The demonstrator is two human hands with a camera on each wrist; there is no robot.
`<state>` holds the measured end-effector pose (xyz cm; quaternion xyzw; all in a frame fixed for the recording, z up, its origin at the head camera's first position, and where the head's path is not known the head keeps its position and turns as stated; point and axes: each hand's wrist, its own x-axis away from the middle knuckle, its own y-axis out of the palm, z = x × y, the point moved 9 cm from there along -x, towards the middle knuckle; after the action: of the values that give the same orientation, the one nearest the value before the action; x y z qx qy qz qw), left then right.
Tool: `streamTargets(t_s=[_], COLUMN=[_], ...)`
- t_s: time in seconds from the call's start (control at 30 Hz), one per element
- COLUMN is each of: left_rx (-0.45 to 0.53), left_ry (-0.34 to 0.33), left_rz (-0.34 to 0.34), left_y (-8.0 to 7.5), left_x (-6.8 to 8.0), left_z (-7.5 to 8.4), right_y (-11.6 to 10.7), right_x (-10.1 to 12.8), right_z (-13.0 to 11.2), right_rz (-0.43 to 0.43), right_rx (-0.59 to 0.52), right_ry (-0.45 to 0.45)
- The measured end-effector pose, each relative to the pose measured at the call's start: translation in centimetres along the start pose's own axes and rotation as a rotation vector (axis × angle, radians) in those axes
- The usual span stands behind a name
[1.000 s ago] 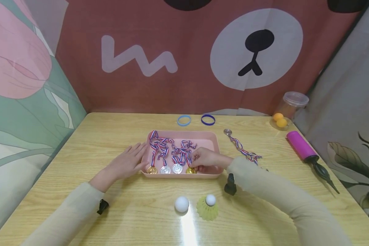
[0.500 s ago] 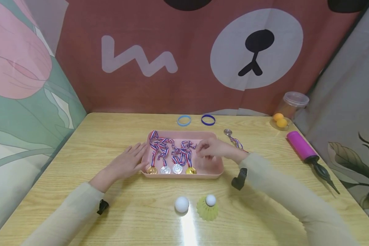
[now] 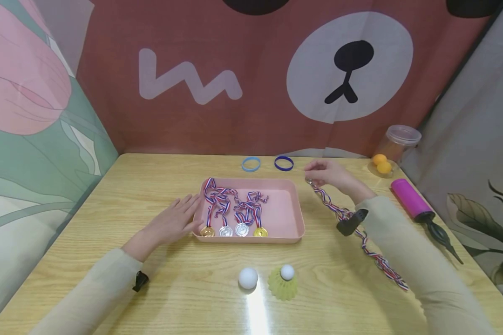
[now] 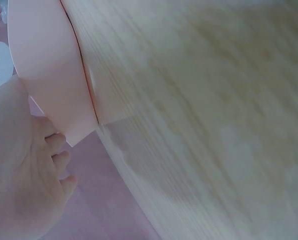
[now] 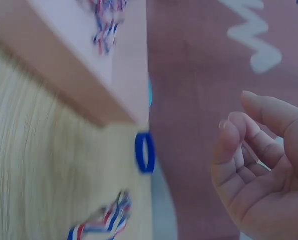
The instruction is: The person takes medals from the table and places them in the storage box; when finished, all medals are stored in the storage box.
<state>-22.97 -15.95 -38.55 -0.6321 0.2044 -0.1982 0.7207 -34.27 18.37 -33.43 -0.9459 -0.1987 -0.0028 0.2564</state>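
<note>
A pink tray (image 3: 282, 214) holds several medals, gold (image 3: 260, 231) and silver (image 3: 241, 229), lined up along its front side, their striped ribbons (image 3: 247, 204) bunched behind them. My left hand (image 3: 173, 221) rests at the tray's left edge with straight fingers; the left wrist view shows its fingers (image 4: 61, 160) against the tray wall (image 4: 51, 65). Right of the tray lies another medal (image 3: 309, 181), its braided striped ribbon (image 3: 329, 203) running toward the front right. Over that medal hovers my right hand (image 3: 329, 176), fingers loosely bent, thumb apart, holding nothing in the right wrist view.
Light blue (image 3: 250, 164) and dark blue (image 3: 283, 163) wristbands lie behind the tray. At the right stand a clear jar (image 3: 396, 146) with orange balls and a magenta hand pump (image 3: 411, 197). In front are a white ball (image 3: 248, 278) and a yellow shuttlecock (image 3: 282, 286).
My right hand has left the gold medal in the tray and moved right and back, over to the medal outside it. My left hand has stayed in place.
</note>
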Motion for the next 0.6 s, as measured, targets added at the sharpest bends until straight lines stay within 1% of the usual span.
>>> streamTargets(t_s=[0.1,0.27,0.37,0.43,0.53,0.6], left_rx=[0.000,-0.002,0.000,-0.004,-0.009,-0.010], left_ry=[0.001,0.003,0.001,-0.001,-0.002,-0.001], left_rz=[0.002,0.001,-0.002,-0.003,-0.004,-0.005], left_y=[0.0,0.0,0.0,0.0,0.0,0.0], left_x=[0.0,0.0,0.0,0.0,0.0,-0.1], left_z=[0.0,0.1,0.1,0.1,0.1,0.1], right_y=[-1.1,-2.0,-2.2,-2.0,-1.2,-0.6], right_x=[-0.3,-1.0,-1.6,-1.9,-2.2,-2.2], right_z=[1.4,4.1,5.6,6.5,7.5,8.0], right_rz=[0.041,0.108,0.135,0.136,0.098,0.068], right_rx=[0.011,-0.030,-0.063,-0.079,-0.086,-0.072], right_ry=[0.024,0.083,0.103,0.122,0.163,0.197])
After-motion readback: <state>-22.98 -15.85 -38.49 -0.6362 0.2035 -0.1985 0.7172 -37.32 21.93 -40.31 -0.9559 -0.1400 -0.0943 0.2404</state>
